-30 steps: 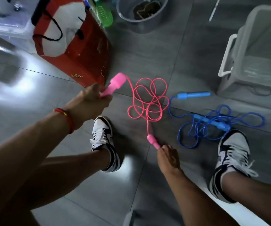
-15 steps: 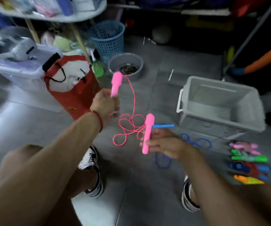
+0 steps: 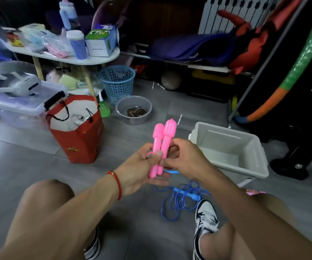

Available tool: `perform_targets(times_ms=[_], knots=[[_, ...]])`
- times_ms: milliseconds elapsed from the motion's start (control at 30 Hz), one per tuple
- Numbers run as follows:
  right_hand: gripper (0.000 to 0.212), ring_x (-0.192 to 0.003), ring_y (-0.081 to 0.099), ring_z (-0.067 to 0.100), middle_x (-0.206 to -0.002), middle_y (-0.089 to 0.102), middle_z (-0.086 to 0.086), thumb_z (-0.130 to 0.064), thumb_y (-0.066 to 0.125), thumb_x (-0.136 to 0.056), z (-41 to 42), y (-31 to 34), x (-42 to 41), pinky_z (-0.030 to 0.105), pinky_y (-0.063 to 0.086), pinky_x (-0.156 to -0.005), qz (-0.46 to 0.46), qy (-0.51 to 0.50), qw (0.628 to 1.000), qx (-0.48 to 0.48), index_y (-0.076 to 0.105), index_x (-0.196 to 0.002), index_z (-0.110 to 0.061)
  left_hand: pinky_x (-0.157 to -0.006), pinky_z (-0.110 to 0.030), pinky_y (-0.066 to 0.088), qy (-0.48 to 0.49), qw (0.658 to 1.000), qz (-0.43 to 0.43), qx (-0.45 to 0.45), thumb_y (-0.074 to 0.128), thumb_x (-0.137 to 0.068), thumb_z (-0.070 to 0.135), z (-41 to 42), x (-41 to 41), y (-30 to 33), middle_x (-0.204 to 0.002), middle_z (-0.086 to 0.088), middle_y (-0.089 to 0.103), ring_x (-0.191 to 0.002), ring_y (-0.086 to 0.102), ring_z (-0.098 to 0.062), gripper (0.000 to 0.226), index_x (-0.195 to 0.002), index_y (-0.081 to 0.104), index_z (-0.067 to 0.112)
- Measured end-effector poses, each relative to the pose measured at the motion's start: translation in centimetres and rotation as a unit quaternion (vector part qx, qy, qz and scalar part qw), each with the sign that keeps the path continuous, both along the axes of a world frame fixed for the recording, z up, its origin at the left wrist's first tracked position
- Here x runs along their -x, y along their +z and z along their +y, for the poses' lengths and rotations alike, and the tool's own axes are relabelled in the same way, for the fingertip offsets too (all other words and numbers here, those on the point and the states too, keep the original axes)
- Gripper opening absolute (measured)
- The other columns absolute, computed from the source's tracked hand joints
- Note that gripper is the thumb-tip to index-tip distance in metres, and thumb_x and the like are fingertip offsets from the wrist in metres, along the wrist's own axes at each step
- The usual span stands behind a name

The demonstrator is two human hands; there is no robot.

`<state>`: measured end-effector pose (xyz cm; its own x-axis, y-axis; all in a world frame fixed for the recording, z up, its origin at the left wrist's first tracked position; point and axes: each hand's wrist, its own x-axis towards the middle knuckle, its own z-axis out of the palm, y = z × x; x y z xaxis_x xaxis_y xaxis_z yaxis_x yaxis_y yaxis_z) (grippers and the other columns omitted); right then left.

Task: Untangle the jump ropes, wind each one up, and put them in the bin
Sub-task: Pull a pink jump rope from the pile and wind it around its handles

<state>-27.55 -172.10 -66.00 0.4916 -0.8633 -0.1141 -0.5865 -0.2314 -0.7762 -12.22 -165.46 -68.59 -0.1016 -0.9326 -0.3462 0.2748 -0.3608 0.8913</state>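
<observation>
Two pink jump rope handles [image 3: 162, 145] stand upright side by side in front of me. My left hand [image 3: 142, 166] grips both, thumb across them. My right hand [image 3: 184, 157] pinches the right handle from the other side. Only a small loop of the pink cord shows by my left fingers; the remainder is hidden behind my hands. The blue jump rope [image 3: 181, 199] lies tangled on the grey floor below my hands, beside my right shoe. An open grey plastic bin [image 3: 245, 166] sits on the floor to the right, with nothing visible in it.
A red paper bag [image 3: 80, 139] stands left of my hands. Farther back are a grey bowl [image 3: 133, 109], a blue mesh basket [image 3: 116, 81], a white low table [image 3: 67, 57] with clutter and a clear storage box [image 3: 12, 107]. My knees and shoes frame the floor space.
My hands have come together, bringing the two pink handles from apart to side by side. The view has tilted up from the floor, and the pink cord no longer hangs in sight.
</observation>
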Motion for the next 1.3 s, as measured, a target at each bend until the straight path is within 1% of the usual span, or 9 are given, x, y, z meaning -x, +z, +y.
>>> perform_targets(times_ms=[100, 233, 333, 433, 600, 833, 1067, 1167, 1300], knots=[[0.038, -0.077, 0.060, 0.002, -0.092, 0.068, -0.011, -0.033, 0.085, -0.073, 0.4, -0.4, -0.3, 0.023, 0.048, -0.069, 0.068, 0.028, 0.997, 0.033, 0.068, -0.107, -0.026, -0.071, -0.047, 0.061, 0.004, 0.998, -0.058, 0.007, 0.050, -0.104, 0.020, 0.1, -0.3, -0.5, -0.094, -0.016, 0.063, -0.076, 0.067, -0.027, 0.020, -0.123, 0.047, 0.013], [0.031, -0.088, 0.066, 0.009, -0.092, 0.072, -0.011, -0.050, 0.073, -0.080, -0.6, -0.9, 0.5, 0.031, 0.054, -0.083, 0.117, 0.027, 0.992, 0.024, 0.072, -0.098, -0.024, -0.050, -0.026, 0.050, -0.014, 0.985, -0.165, 0.047, 0.047, -0.105, 0.013, 0.2, -1.2, -0.9, -0.079, -0.011, 0.054, -0.056, 0.053, -0.016, 0.011, -0.114, 0.041, 0.009], [0.030, -0.096, 0.062, 0.012, -0.102, 0.067, -0.010, -0.053, 0.066, -0.087, -2.4, -0.6, 1.3, 0.033, 0.051, -0.089, 0.016, -0.129, 0.984, 0.121, 0.067, -0.100, -0.026, -0.046, -0.027, 0.046, -0.064, 0.972, -0.216, 0.071, 0.046, -0.106, 0.012, 0.1, -1.7, -0.8, -0.073, -0.008, 0.054, -0.050, 0.051, -0.014, 0.008, -0.107, 0.040, 0.008], [0.034, -0.115, 0.056, 0.004, -0.127, 0.059, -0.010, -0.047, 0.064, -0.094, -3.8, -0.2, 0.8, 0.018, 0.046, -0.092, -0.103, -0.065, 0.989, 0.082, 0.059, -0.123, -0.030, -0.046, -0.030, 0.046, -0.141, 0.969, -0.179, 0.091, 0.048, -0.105, 0.014, 0.3, -1.5, -0.4, -0.074, -0.006, 0.056, -0.057, 0.053, -0.020, 0.015, -0.113, 0.040, 0.004], [0.026, -0.073, 0.064, 0.015, -0.077, 0.073, 0.003, -0.027, 0.058, -0.089, -4.3, 0.6, -0.7, 0.030, 0.049, -0.072, -0.214, 0.014, 0.976, 0.038, 0.074, -0.081, -0.010, -0.045, -0.029, 0.047, -0.174, 0.981, -0.016, 0.081, 0.051, -0.100, 0.019, 0.4, -1.4, 0.5, -0.082, -0.017, 0.061, -0.059, 0.057, -0.028, 0.037, -0.130, 0.037, 0.004], [0.035, -0.054, 0.052, 0.013, -0.054, 0.064, -0.011, -0.034, 0.053, -0.079, -4.3, -0.1, -1.1, 0.025, 0.040, -0.055, -0.077, -0.075, 0.976, 0.188, 0.061, -0.060, -0.006, -0.060, -0.035, 0.055, -0.122, 0.992, -0.011, 0.025, 0.057, -0.096, 0.032, 0.6, -0.9, -0.2, -0.100, -0.022, 0.068, -0.071, 0.065, -0.027, 0.040, -0.125, 0.055, 0.004], [0.037, -0.059, 0.056, 0.024, -0.057, 0.068, -0.011, -0.034, 0.051, -0.079, -4.4, -0.3, -1.4, 0.034, 0.049, -0.060, -0.045, -0.150, 0.965, 0.210, 0.047, -0.051, -0.011, -0.052, -0.028, 0.046, -0.149, 0.985, -0.080, 0.018, 0.054, -0.092, 0.038, 0.8, -1.7, -0.3, -0.082, -0.004, 0.059, -0.064, 0.048, -0.016, 0.057, -0.124, 0.051, -0.009], [0.038, -0.060, 0.058, 0.020, -0.056, 0.067, -0.013, -0.036, 0.050, -0.081, -4.0, -0.1, -1.6, 0.034, 0.050, -0.062, -0.027, -0.138, 0.967, 0.213, 0.053, -0.053, -0.010, -0.047, -0.023, 0.037, -0.166, 0.976, -0.136, 0.022, 0.053, -0.100, 0.029, 0.7, -1.6, -0.2, -0.077, -0.001, 0.050, -0.059, 0.039, -0.010, 0.043, -0.120, 0.049, -0.009], [0.047, -0.060, 0.060, 0.012, -0.063, 0.071, -0.007, -0.045, 0.047, -0.093, -4.8, 0.8, -1.5, 0.022, 0.045, -0.056, -0.106, -0.120, 0.987, 0.015, 0.067, -0.064, -0.014, -0.044, -0.019, 0.028, -0.145, 0.987, -0.073, -0.010, 0.051, -0.103, 0.019, 0.5, -2.1, 0.4, -0.074, -0.002, 0.046, -0.055, 0.031, -0.009, 0.020, -0.110, 0.053, 0.001]])
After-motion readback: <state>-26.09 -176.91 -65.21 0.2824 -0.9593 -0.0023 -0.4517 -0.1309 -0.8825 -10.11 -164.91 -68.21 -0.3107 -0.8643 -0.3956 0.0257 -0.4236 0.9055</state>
